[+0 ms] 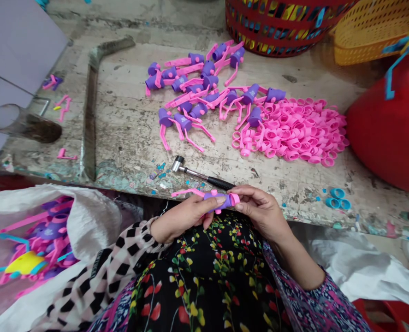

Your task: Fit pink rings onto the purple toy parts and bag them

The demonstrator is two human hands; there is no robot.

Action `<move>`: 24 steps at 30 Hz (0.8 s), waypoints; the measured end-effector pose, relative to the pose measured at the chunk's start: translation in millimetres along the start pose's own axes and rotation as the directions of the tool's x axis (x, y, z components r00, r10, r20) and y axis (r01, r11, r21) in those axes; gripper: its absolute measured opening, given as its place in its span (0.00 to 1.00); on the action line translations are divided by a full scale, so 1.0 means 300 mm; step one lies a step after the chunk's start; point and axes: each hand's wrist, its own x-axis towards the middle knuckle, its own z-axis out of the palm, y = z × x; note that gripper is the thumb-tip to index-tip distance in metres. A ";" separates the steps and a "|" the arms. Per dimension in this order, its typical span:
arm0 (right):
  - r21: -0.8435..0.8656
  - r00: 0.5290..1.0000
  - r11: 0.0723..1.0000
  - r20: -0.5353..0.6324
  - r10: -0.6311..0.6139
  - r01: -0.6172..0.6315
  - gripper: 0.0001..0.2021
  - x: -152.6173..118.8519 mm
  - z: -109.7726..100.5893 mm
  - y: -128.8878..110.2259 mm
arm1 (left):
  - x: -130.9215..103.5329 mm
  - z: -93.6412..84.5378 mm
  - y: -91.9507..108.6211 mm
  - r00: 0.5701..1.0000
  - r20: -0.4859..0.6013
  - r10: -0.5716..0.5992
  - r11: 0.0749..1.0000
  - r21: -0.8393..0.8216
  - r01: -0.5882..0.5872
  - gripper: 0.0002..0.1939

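Observation:
Close to my body, in front of the table edge, my left hand [190,212] is wrapped round a purple plastic piece with pink arms [209,196]. A pink ring [234,198] sits at the right end of that piece, pinched by the thumb and fingers of my right hand [257,207]. Just beyond my hands lies a small hammer [204,175] with a black grip. Farther back, several similar purple and pink pieces [197,87] are scattered in a loose group. A heap of pink rings [297,131] adjoins them on the right.
An angled metal bar [91,106] and a clear cup [27,124] are on the left. Right of me are blue rings [337,198] and a red container [384,124]. A red basket [276,27] and yellow basket [370,34] stand behind. An open white sack [93,226] holds finished-looking pieces.

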 end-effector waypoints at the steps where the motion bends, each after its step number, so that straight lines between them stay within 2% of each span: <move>1: -0.006 1.000 1.000 -0.008 0.002 -0.002 0.11 0.000 0.001 0.000 | 0.000 0.001 0.003 1.000 -0.015 0.004 1.000 0.011 -0.004 0.24; 9: -0.072 0.999 0.997 -0.034 -0.024 0.021 0.10 0.002 0.013 -0.004 | 0.004 0.004 -0.003 0.998 -0.068 0.006 0.999 0.043 -0.003 0.24; 15: -0.091 0.997 0.994 -0.043 -0.058 0.054 0.10 -0.002 0.014 0.004 | 0.005 0.012 -0.013 0.989 -0.116 0.088 0.993 0.092 -0.077 0.24; 24: -0.148 0.990 0.983 -0.069 -0.119 0.108 0.10 -0.003 0.019 0.007 | 0.015 0.032 -0.012 0.959 -0.258 0.120 0.969 0.242 -0.056 0.24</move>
